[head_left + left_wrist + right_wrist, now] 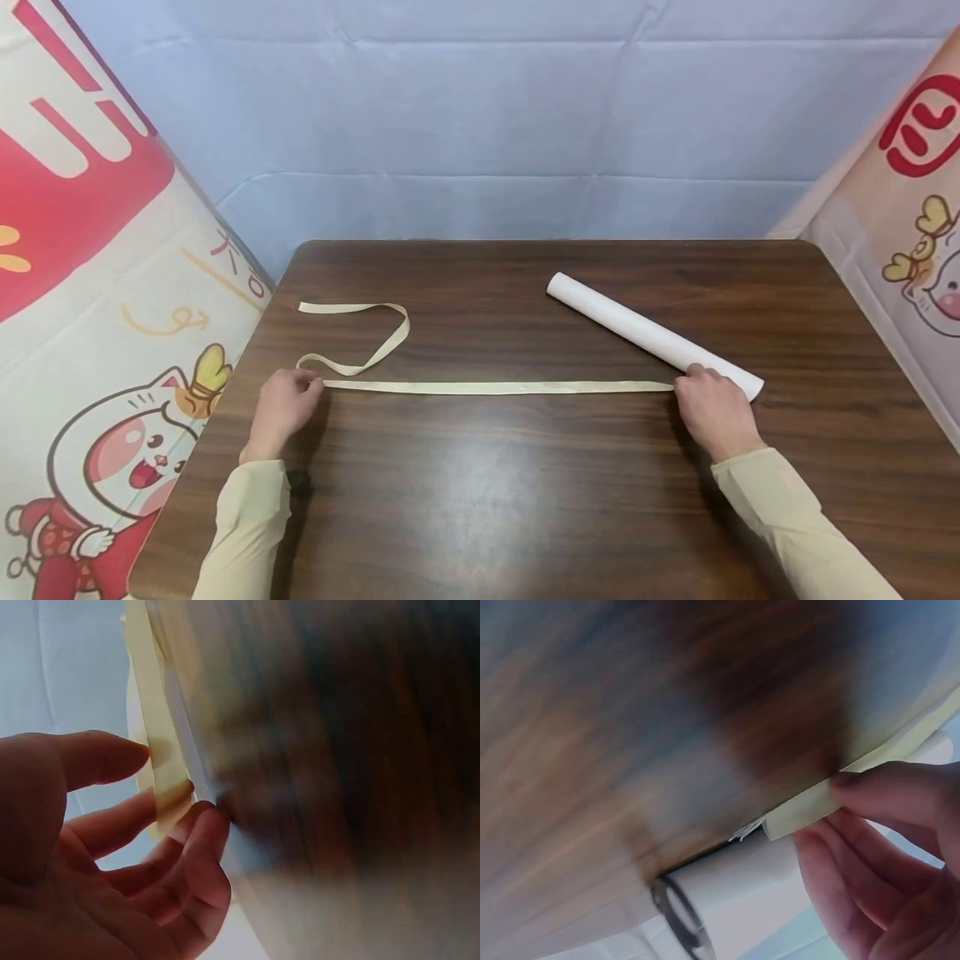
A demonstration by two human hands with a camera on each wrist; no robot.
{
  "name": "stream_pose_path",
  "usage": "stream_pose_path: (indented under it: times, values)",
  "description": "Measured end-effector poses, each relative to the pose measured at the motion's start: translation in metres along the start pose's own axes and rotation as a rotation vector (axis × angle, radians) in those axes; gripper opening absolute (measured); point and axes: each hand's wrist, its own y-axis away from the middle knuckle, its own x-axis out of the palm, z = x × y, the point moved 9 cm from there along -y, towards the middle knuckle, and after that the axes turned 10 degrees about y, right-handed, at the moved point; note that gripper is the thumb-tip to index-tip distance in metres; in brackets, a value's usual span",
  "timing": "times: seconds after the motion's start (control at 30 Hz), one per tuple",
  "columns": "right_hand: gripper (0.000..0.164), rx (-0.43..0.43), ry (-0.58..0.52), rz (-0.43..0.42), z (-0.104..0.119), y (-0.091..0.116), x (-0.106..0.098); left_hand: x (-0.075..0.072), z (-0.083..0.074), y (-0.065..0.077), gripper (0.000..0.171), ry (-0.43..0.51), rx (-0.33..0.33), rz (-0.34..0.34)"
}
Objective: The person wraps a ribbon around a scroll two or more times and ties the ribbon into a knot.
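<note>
Head: fingers (699,385) pinch ribbon (495,387).

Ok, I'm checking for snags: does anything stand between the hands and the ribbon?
Nothing visible does: the left hand and right hand pinch the ribbon directly. The white roll lies beyond the ribbon, by the right hand, not between.

Dark brown wood-grain table (480,325) is filling the lower middle, its far corners rounding off. Creased pale blue cloth (480,108) is hanging behind. Left sheet (90,333) and right sheet (862,217) are flanking the table, showing cartoons (146,458) and red print (90,208). Soft glare (487,483) is lying across the table's near part.
</note>
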Motion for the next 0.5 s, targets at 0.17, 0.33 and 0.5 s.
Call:
stream_pose_path:
  times: [0.17, 0.33, 0.5]
  values:
    - [0.017, 0.016, 0.028, -0.060, -0.012, 0.006, -0.005, -0.001, 0.001, -0.002, 0.034, -0.029, -0.009, 0.004]
    - [0.016, 0.053, 0.025, -0.036, -0.020, 0.012, -0.003, -0.004, 0.013, 0.000, 0.040, -0.070, -0.117, 0.030]
    - [0.016, 0.054, 0.028, -0.002, -0.020, 0.017, 0.000, -0.011, 0.022, 0.004, 0.041, -0.076, -0.181, 0.020]
